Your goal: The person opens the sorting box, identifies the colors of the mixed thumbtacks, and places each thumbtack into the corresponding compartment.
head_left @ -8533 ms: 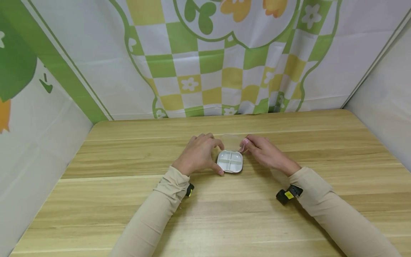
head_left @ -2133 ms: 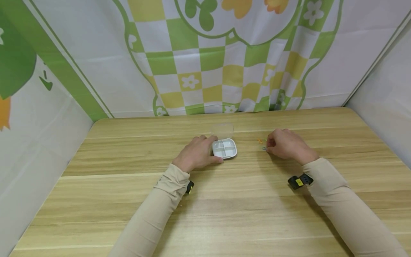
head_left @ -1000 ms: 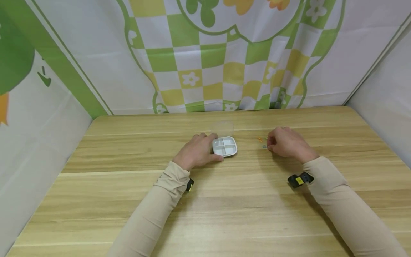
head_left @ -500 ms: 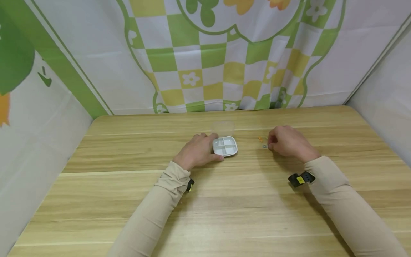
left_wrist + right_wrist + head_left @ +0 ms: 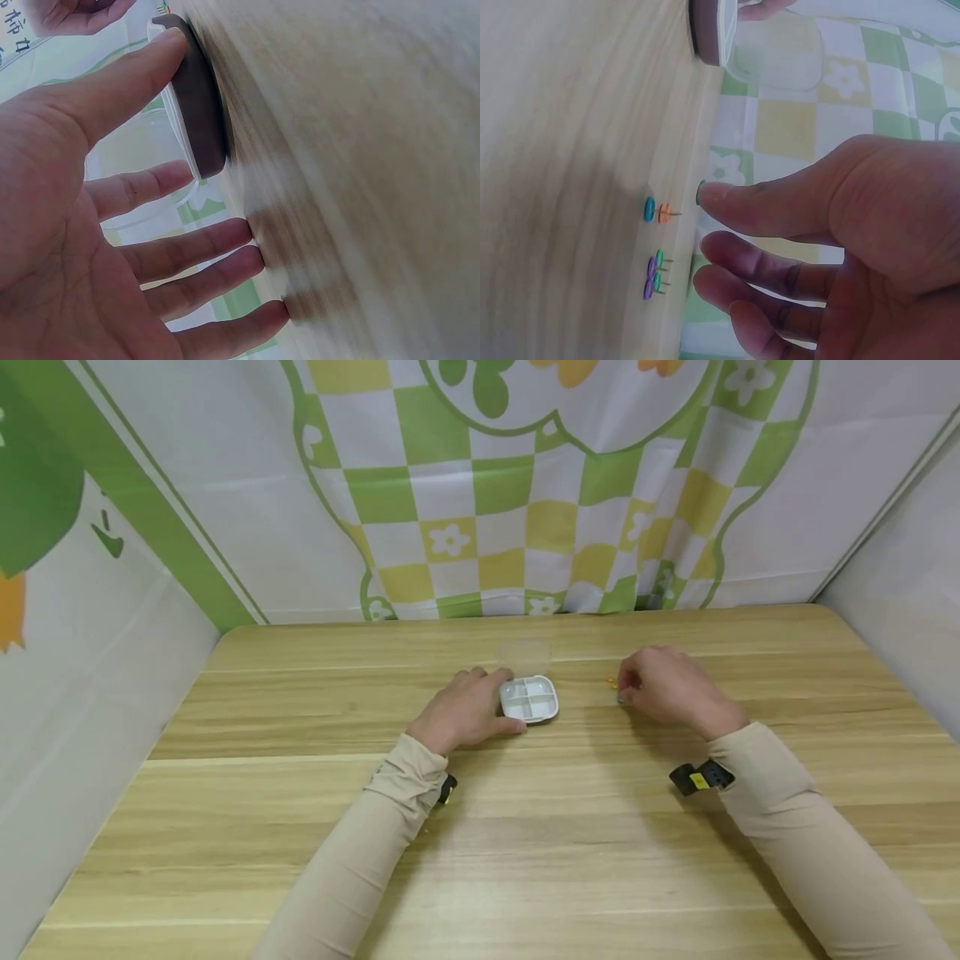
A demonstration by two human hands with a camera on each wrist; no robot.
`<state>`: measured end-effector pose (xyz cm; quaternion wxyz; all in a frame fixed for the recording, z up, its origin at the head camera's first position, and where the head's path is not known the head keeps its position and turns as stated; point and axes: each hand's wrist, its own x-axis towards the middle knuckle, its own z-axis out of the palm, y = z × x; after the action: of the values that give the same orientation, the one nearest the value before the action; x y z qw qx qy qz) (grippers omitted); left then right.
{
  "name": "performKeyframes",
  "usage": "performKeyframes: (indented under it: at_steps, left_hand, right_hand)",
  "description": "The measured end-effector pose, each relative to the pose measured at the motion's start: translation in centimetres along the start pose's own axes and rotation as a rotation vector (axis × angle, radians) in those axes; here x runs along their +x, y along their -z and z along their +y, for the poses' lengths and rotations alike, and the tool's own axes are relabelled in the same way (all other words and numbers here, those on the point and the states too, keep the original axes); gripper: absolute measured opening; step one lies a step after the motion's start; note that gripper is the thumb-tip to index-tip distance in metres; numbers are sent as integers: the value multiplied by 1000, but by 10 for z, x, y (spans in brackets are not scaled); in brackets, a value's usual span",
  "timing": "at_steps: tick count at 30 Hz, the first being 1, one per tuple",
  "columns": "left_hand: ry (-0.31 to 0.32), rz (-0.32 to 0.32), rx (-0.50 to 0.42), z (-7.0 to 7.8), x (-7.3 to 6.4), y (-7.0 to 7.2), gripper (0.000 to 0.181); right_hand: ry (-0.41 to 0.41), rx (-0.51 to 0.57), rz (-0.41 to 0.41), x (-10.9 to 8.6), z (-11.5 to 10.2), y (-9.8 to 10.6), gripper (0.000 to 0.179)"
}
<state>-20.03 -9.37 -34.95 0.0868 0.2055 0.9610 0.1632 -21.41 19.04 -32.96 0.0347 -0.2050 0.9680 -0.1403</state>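
Observation:
My left hand [image 5: 468, 708] holds a small white-topped pill box [image 5: 528, 699], thumb at the near edge and index finger at the far left corner. Its other fingertips rest on the table in the left wrist view. The box has a dark underside [image 5: 199, 112], several bare compartments and a clear lid [image 5: 525, 653] swung back. To the right, my right hand [image 5: 671, 689] is low over the table, pinching a blue thumbtack [image 5: 700, 193] with the thumb; the index finger is hidden behind it. Beside it lie a blue thumbtack [image 5: 649, 209] and an orange thumbtack [image 5: 664, 214], points upward.
Further thumbtacks, including a purple thumbtack [image 5: 648, 289] and a green thumbtack [image 5: 659, 259], lie in a cluster on the wooden table [image 5: 480, 860]. A checkered cloth [image 5: 502, 527] hangs behind the table's far edge.
My right hand has left the clear lid it held earlier and moved right to the thumbtacks, lately shifting slightly left. The box sits farther back, with my left hand still at it.

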Motion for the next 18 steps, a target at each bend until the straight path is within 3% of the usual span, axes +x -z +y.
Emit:
performKeyframes:
  at_steps: [9, 18]
  left_hand:
    - [7, -2, 1, 1, 0, 0, 77]
    - [14, -2, -3, 1, 0, -1, 78]
  right_hand:
    - [33, 4, 21, 4, -14, 3, 11]
    - [17, 7, 2, 11, -26, 2, 11]
